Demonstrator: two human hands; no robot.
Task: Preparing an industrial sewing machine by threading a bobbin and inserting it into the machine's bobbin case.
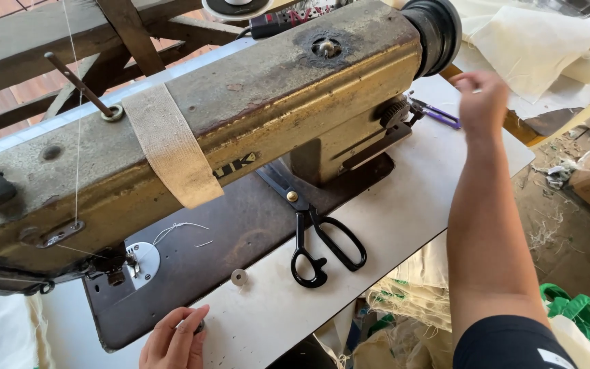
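An old, worn gold-coloured sewing machine [240, 102] stands on a white table [404, 205]. My left hand [172, 338] rests at the table's front edge, fingertips pinched on a small dark round thing on the machine's dark bed [206, 260]. My right hand [481, 97] is raised and blurred near the black handwheel [435, 31] at the machine's right end, fingers loosely apart, holding nothing I can see. Black-handled scissors [319, 242] lie on the table between my hands. A small metal bobbin [239, 276] sits on the bed near my left hand.
A strip of beige webbing [169, 147] is wrapped over the machine's arm. White thread [76, 116] runs down to the needle area [121, 263]. Cream fabric [534, 41] is piled at the back right. Purple-handled snips [438, 113] lie behind the machine. Scraps and bags cover the floor at right.
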